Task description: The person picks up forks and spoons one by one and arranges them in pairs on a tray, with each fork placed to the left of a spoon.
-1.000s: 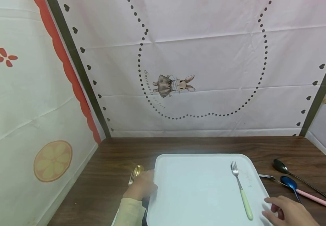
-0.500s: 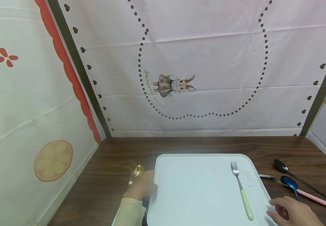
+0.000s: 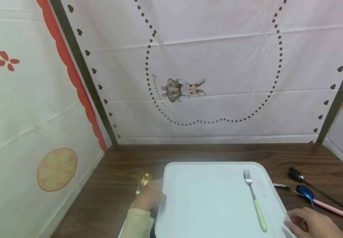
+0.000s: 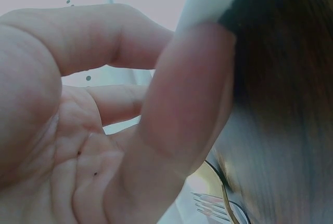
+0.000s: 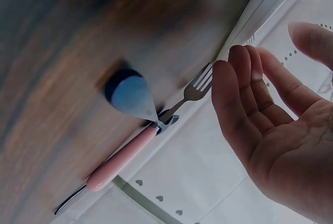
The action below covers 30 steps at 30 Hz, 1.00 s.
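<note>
Gripping the left edge of the white tray [image 3: 207, 198] with the left hand [image 3: 150, 195], and holding the right hand [image 3: 315, 223] loose, with thumb apart, at the right edge. Having the tray on the bench [image 3: 100, 198], with green-handled fork [image 3: 258, 210] lying upon it.

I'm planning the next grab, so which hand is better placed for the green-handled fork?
Probably the right hand: it's by the right edge of the tray, nearer the fork, with thumb and fingers apart. The left hand holds the opposite edge, farther away.
</note>
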{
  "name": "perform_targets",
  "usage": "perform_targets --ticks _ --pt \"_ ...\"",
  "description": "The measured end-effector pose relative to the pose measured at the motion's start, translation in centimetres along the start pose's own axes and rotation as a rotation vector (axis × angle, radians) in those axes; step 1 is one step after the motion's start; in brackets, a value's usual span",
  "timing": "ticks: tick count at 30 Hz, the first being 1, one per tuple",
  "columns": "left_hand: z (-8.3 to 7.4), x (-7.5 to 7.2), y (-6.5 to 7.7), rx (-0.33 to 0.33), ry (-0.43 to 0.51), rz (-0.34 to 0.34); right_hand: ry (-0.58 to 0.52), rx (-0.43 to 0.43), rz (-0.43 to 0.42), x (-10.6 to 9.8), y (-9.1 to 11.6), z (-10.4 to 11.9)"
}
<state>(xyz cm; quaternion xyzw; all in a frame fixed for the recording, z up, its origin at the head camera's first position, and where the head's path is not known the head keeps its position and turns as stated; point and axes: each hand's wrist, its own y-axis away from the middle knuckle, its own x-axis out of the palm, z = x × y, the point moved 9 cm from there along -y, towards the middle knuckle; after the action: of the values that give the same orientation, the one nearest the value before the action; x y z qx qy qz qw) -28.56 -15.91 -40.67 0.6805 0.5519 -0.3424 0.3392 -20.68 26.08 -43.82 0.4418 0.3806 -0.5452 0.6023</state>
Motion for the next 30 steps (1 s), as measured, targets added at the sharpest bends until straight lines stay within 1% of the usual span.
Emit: perform_targets --ticks 6,10,17,25,30 --pt "0.0 -0.1 0.0 0.007 -0.022 -0.003 -0.009 0.026 0.027 0.0 0.1 -0.2" --pt "0.0 -0.2 0.0 0.011 -0.032 -0.004 -0.008 0.034 0.028 0.2 0.0 -0.5" --pt "-0.1 -0.1 0.0 0.022 -0.035 0.000 -0.021 0.065 0.005 0.2 -0.2 -1.8" --pt "-0.1 -0.1 0.0 0.014 -0.044 0.004 0.014 0.082 0.003 0.2 -0.6 -3.2" --pt "0.1 0.0 -0.1 0.000 -0.047 0.005 0.035 0.106 0.021 0.0 -0.4 -3.4"
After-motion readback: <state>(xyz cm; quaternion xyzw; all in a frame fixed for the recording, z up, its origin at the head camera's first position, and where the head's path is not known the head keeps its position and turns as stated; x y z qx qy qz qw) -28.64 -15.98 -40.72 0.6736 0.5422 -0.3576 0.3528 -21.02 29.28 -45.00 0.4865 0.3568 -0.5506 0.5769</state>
